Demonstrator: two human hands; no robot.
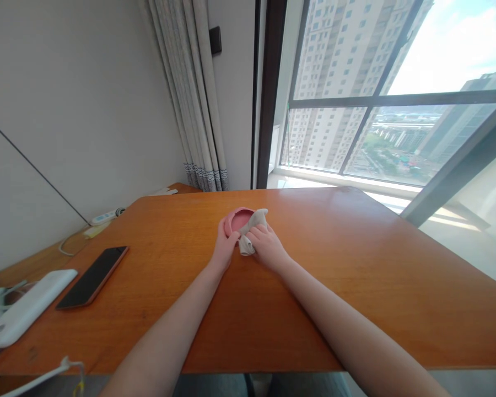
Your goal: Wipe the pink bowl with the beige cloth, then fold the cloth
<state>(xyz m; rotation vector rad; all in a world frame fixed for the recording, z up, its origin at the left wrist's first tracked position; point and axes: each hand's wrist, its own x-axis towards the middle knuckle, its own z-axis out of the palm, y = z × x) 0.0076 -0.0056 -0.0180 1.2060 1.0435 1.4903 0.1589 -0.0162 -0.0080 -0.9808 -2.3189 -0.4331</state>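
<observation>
A small pink bowl [240, 219] is held tilted above the wooden table, its hollow side turned toward me. My left hand [224, 242] grips it at the left rim, thumb in front and fingers behind. In my right hand [267, 242] a light grey cloth [256, 219] is bunched up. One end of the cloth sticks up past the bowl's right rim, and another hangs below my fingers. The cloth touches the bowl's right side. My right fingertips are partly hidden in its folds.
On the table [182, 231] at the left lie a dark phone [94, 277] and a white oblong device [28, 307]. A power strip [103, 218] with cables lies beyond the left edge. Behind stand a curtain [194, 99] and a large window [372, 99].
</observation>
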